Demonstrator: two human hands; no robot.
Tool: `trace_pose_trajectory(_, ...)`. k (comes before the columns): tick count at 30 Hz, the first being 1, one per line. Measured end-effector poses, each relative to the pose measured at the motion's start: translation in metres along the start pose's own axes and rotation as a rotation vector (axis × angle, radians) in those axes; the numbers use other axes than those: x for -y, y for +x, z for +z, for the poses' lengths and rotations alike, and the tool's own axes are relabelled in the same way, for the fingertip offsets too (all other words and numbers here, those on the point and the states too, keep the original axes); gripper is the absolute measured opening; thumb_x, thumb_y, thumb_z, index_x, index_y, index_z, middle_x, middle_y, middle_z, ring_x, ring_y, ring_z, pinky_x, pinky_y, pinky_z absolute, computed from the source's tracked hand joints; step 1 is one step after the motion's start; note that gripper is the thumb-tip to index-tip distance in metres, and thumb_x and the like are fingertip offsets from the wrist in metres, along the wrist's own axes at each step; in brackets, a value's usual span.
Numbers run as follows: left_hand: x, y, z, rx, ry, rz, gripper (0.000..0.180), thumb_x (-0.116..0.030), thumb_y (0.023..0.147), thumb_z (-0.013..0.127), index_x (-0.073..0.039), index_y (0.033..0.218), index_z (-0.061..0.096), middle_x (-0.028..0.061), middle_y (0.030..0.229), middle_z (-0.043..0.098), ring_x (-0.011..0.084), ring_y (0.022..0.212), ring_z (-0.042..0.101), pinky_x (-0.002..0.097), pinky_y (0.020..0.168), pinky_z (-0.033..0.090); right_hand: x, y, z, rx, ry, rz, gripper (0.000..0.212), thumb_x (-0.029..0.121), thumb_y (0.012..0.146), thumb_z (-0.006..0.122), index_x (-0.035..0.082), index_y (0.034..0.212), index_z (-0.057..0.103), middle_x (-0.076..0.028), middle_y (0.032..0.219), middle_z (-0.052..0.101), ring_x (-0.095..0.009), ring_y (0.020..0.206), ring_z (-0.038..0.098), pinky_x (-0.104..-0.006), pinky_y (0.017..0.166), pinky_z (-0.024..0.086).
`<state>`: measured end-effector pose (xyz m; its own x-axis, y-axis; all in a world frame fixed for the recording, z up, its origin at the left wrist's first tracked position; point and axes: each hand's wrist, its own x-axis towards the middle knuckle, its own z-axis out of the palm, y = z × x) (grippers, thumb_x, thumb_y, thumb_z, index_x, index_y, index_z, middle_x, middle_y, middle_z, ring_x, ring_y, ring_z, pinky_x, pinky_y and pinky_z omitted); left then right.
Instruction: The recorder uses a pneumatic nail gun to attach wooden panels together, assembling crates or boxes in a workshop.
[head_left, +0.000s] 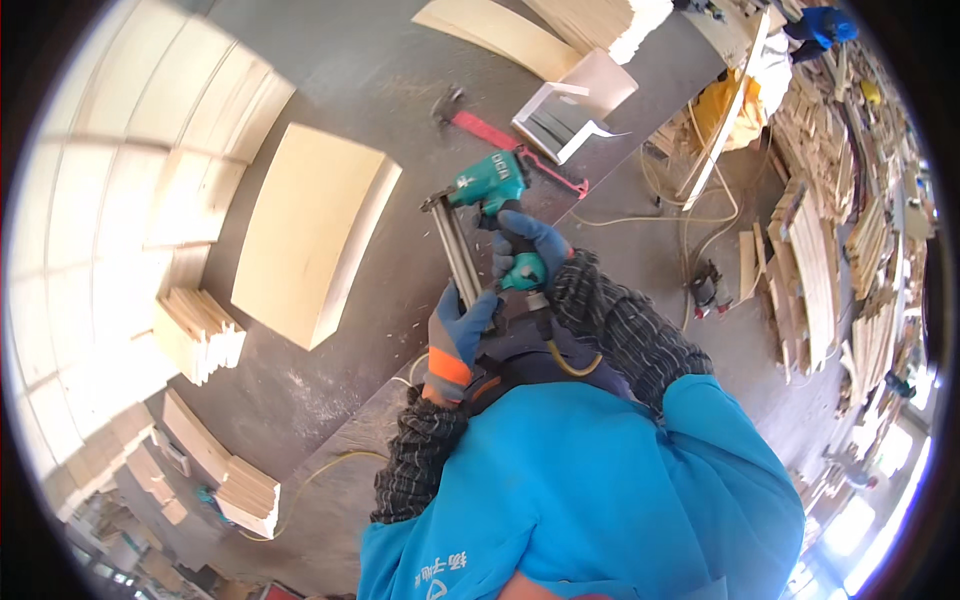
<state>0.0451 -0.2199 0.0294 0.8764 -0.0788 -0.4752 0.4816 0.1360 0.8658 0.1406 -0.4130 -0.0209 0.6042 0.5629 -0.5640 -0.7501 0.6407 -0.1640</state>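
Note:
A teal pneumatic nail gun (pixel 488 182) is held up in front of my body, its long metal magazine (pixel 459 252) slanting down toward me. My right hand (pixel 535 243), in a blue and grey glove, is wrapped around the gun's handle. Gloved in blue with an orange band, my left hand (pixel 458 335) grips the lower end of the magazine. A yellowish air hose (pixel 570 364) hangs from the fitting under the handle. Ahead lies a red-handled hammer (pixel 500 137) on the dark table, beside an opened white box (pixel 562 124) with strips of grey staples or nails in it.
A pale wooden box-like panel (pixel 312 230) sits on the table left of the gun. Light boards (pixel 110 190) are stacked along the left. More panels (pixel 495 35) lie at the far edge. On the right are hose coils (pixel 690 222), another tool (pixel 708 288) and heaped timber (pixel 805 260).

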Motion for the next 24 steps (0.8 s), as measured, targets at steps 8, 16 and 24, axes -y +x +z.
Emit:
trace_pose_trajectory(8,0.011,0.026,0.055,-0.162,0.080,-0.299,0.057,-0.028,0.100,0.080,0.003,0.144,0.060,0.0107,0.107,0.076,0.0180,0.086,0.074,0.0333,0.072,0.060,0.032,0.051,-0.083,0.045,-0.142,0.264,0.035,0.037,0.105,0.072,0.004,0.114,0.071,-0.010,0.087,0.073,-0.024,0.072,0.074,-0.0429,0.066,0.064)
trace_pose_trajectory(16,0.061,0.045,0.069,-0.463,0.733,-0.111,0.062,-0.030,0.089,0.083,-0.005,0.142,0.063,0.0213,0.108,0.080,0.0353,0.096,0.080,0.0447,0.085,0.061,0.040,0.053,-0.082,-0.138,-0.278,0.341,0.040,0.042,0.102,0.074,0.002,0.104,0.071,-0.012,0.086,0.074,-0.027,0.071,0.073,-0.0418,0.067,0.063)
trace_pose_trajectory(24,0.029,0.025,0.070,-0.352,0.747,-0.474,0.075,-0.056,0.093,0.078,-0.002,0.144,0.066,0.0275,0.107,0.079,0.0459,0.103,0.076,0.0503,0.091,0.059,0.034,0.055,-0.078,-0.209,-0.192,0.229,0.039,0.038,0.101,0.076,0.000,0.105,0.071,-0.012,0.089,0.074,-0.025,0.073,0.074,-0.0421,0.066,0.064)
